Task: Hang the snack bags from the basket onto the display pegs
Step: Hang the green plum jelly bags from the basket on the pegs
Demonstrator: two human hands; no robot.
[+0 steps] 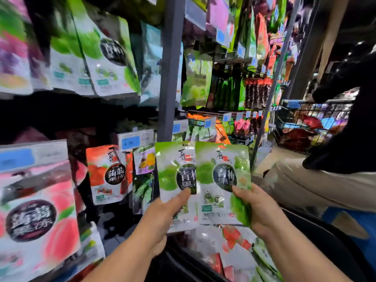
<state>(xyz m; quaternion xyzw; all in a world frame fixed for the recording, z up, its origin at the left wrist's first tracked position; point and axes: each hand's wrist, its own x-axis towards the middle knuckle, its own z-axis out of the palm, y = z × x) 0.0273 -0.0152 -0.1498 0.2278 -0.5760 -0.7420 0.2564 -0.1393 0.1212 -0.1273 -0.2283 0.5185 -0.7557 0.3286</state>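
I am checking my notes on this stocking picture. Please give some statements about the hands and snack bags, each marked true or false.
1. The left hand grips a green snack bag. True.
2. The right hand is empty. False: it grips a second green snack bag.
3. Both held bags already hang on pegs. False: they are only in the hands.
4. Similar green bags hang at the upper left of the picture. True.
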